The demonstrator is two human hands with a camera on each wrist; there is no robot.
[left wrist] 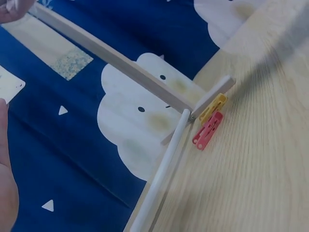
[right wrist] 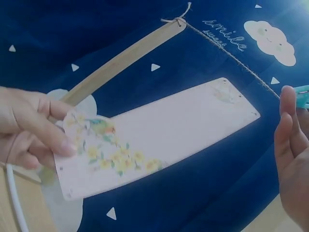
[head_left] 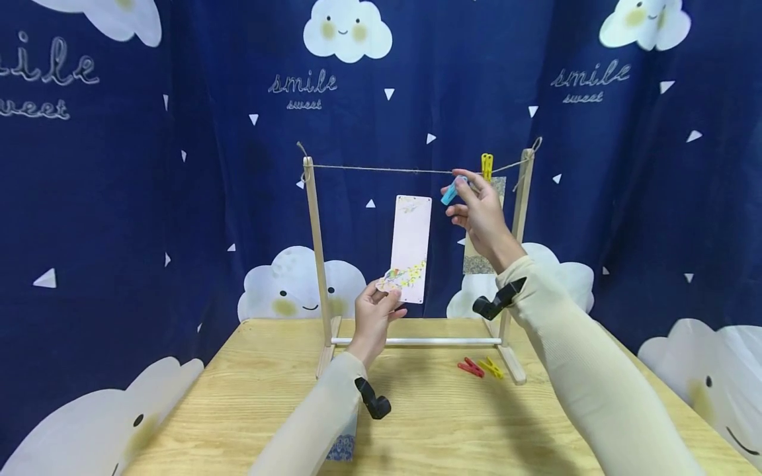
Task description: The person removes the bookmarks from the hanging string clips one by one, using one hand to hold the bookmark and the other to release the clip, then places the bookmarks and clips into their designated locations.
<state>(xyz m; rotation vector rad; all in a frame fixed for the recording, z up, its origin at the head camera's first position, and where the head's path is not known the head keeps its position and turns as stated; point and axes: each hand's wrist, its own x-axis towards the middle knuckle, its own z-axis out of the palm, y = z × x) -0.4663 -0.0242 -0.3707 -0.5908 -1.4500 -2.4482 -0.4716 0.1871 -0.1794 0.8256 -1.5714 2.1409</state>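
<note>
My left hand point(head_left: 374, 316) pinches the lower left corner of a pale pink card point(head_left: 411, 238) printed with yellow flowers and a bird. The card stands upright below the string point(head_left: 381, 169), its top edge lower than the line. In my right hand point(head_left: 485, 215) a light blue clothespin point(head_left: 451, 190) is held between thumb and fingers, close to the string. The right wrist view shows the card point(right wrist: 169, 130) tilted, with the left hand point(right wrist: 34, 130) at its flowered end and the clothespin point(right wrist: 302, 96) at the right edge.
A yellow clothespin point(head_left: 487, 166) holds a patterned card point(head_left: 476, 258) on the line's right part, partly behind my right hand. Wooden posts point(head_left: 318, 244) carry the string. Red point(head_left: 471, 367) and yellow clothespins point(head_left: 491, 368) lie on the table. A blue patterned card point(head_left: 342, 447) lies under my left forearm.
</note>
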